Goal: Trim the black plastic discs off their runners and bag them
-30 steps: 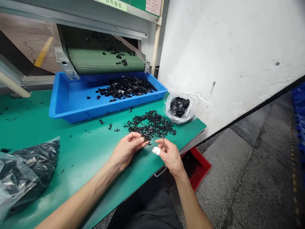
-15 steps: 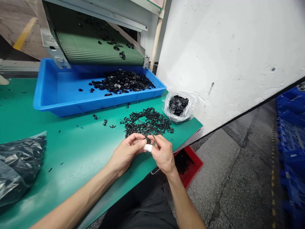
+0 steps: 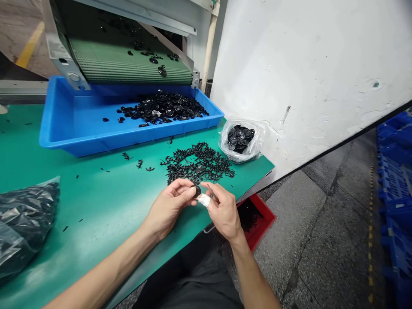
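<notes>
My left hand [image 3: 172, 204] pinches a small round black plastic disc [image 3: 196, 191] between thumb and fingers, above the table's front edge. Close by on the right, my right hand [image 3: 223, 210] has its fingers curled round a thin dark stick-like tool, mostly hidden, with only a bit showing near the fingertips. White tape [image 3: 204, 199] wraps the right thumb, which is beside the disc. Just beyond both hands spreads a heap of small black plastic scraps [image 3: 206, 161], with one disc lying among them.
Behind the scraps, a blue tray [image 3: 96, 143] holds many black discs under a green conveyor belt [image 3: 128, 71]. A clear bag of discs [image 3: 241, 139] stands at the right. A filled plastic bag [image 3: 27, 225] lies left on the green table [image 3: 106, 201]. Below right is a red bin [image 3: 262, 223].
My right hand has drawn slightly right, away from the disc, and the tool shows less. The disc in my left hand has turned to show more of its face. The view has shifted slightly.
</notes>
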`<state>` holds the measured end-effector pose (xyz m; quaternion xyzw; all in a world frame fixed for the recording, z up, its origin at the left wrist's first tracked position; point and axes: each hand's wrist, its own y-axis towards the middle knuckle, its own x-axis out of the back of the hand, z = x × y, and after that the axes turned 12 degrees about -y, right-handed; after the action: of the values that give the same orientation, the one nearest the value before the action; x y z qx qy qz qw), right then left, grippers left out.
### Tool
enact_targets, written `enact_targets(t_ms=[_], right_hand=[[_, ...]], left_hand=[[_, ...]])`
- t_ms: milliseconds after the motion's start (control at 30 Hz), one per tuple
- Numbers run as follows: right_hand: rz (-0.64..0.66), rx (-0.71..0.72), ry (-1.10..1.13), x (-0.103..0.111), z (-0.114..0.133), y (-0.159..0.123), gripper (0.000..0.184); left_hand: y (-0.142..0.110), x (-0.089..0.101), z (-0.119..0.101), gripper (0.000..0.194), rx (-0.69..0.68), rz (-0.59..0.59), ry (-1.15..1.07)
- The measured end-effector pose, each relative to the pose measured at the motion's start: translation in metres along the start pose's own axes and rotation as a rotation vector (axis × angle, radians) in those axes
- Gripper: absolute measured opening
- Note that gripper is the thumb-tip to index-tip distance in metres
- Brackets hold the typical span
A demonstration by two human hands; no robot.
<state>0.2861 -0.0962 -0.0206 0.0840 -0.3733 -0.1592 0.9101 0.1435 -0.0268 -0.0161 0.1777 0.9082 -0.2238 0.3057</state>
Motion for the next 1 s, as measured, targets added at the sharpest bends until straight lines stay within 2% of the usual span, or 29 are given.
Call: enact_targets(t_ms=[300, 500, 633, 733, 800, 867, 1000], right_hand=[[-0.01, 0.042, -0.016, 0.001, 0.001, 0.006, 0.021], [-0.072, -0.052, -0.061, -0.014, 0.004, 0.009, 0.025], [0.006, -0.122, -0.086, -0.016, 0.003, 0.026, 0.024], [0.06, -0.065, -0.2, -0.011, -0.007, 0.047, 0.026], [0.061, -0.018, -0.304, -0.008, -0.015, 0.06, 0.037], [0.096, -0.003, -0.414, -0.008, -0.019, 0.071, 0.045], [0.217, -0.046, -0.571, -0.014, -0.017, 0.086, 0.031]], left_hand=[[0.0, 0.008, -0.002, 0.022, -0.136, 0.061, 0.353], [-0.001, 0.003, 0.003, 0.025, -0.209, -0.013, 0.412], [0.006, 0.0, 0.007, 0.034, -0.184, -0.077, 0.306], [0.014, 0.004, 0.004, 0.041, -0.165, -0.18, 0.161], [0.017, 0.008, 0.0, 0.039, -0.184, -0.232, 0.104], [0.018, 0.01, -0.004, 0.032, -0.194, -0.234, 0.051], [0.018, 0.01, -0.01, 0.024, -0.126, -0.179, -0.037]])
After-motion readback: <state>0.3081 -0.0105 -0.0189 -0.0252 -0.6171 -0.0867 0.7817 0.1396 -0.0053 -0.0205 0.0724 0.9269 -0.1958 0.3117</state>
